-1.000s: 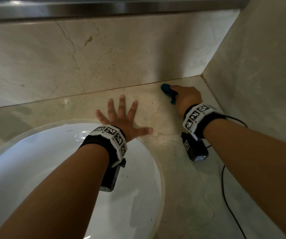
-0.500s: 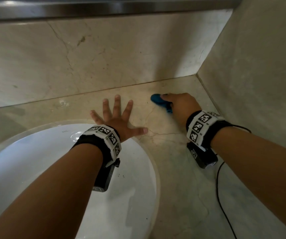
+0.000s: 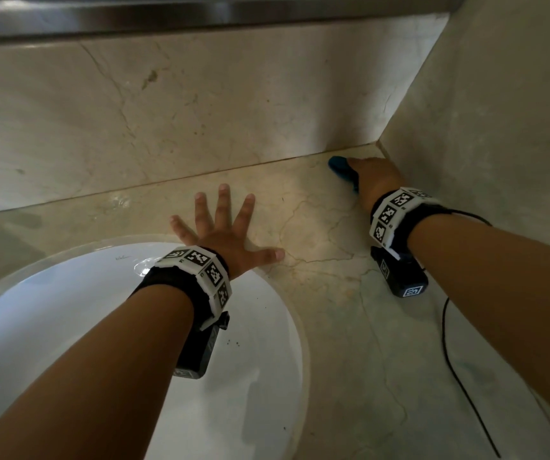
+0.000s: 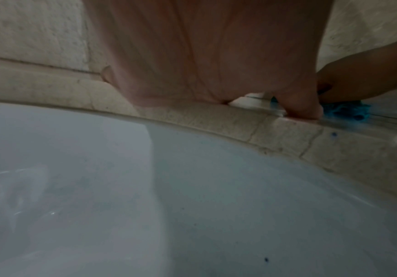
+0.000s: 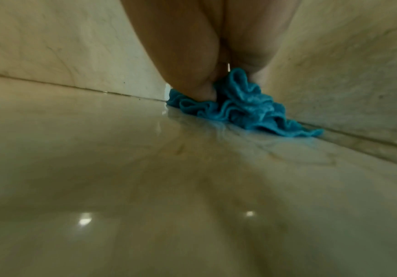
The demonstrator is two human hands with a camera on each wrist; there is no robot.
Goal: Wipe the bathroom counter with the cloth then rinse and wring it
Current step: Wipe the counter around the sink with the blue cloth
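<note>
cloth in counter corner, right of sink

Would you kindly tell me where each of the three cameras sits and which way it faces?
Head: above, looking down at the counter, the sink and the far corner; both forearms, left hand splayed flat, right hand on the blue cloth.
Left wrist: under the left wrist, low over the sink, facing along the palm towards the back wall.
Right wrist: just above the counter, facing the corner; the fingers press the bunched cloth.
Shared: all three views show the cloth.
</note>
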